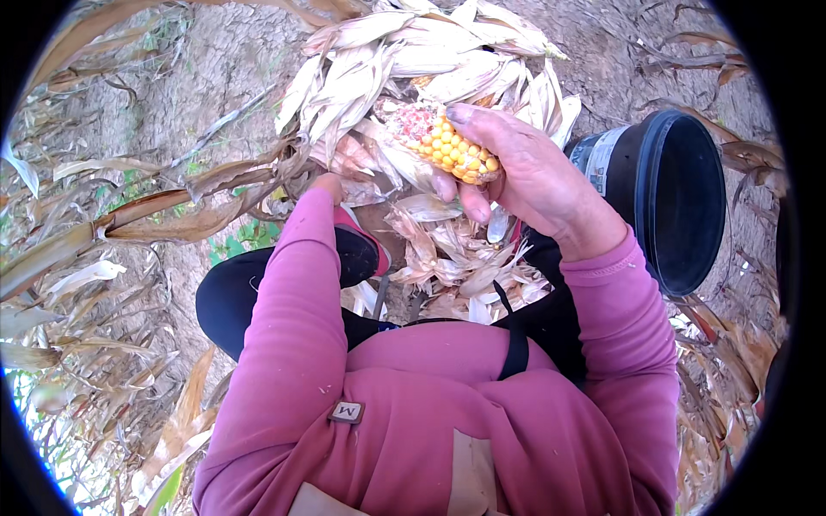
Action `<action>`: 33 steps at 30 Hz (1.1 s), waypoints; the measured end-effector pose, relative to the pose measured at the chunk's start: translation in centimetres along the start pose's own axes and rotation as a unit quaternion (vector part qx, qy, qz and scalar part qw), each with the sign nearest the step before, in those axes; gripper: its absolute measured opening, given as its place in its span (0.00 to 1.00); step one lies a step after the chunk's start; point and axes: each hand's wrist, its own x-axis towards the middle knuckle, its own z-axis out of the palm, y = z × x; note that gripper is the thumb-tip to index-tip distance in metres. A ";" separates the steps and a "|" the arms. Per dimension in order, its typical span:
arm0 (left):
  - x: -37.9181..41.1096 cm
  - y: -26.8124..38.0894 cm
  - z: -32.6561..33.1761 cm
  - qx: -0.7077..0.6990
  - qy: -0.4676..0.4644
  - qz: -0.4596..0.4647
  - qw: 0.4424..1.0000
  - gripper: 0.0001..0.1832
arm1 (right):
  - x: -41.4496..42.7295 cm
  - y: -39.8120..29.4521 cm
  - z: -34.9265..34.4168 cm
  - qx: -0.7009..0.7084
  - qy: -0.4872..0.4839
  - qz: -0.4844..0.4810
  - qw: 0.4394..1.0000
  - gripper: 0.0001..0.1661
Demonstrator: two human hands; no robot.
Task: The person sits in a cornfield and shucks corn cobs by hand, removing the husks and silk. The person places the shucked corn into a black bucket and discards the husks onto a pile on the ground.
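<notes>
My right hand point(523, 171) grips a corn cob point(459, 151) between thumb and fingers. Yellow kernels cover its lower part, while the other end is stripped to a pinkish core. Beneath and beyond it lies a heap of pale dry corn husks point(426, 51), with bits of yellow corn showing among them. My left hand point(329, 187) is low beside the husks, close to my shoe; the sleeve and forearm hide most of its fingers, so its grip cannot be made out.
A black bucket point(684, 200) with a label stands right of the husks, its dark mouth visible. Dry corn stalks point(142, 219) and leaves lie left over cracked soil point(219, 58). Between my legs are loose husks point(445, 251) and a red-edged shoe point(361, 248).
</notes>
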 end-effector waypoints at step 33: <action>-22.4 13.6 -25.2 -0.271 0.216 0.234 0.908 0.18 | 0.5 -0.1 0.6 0.051 -0.032 -0.100 0.993 0.23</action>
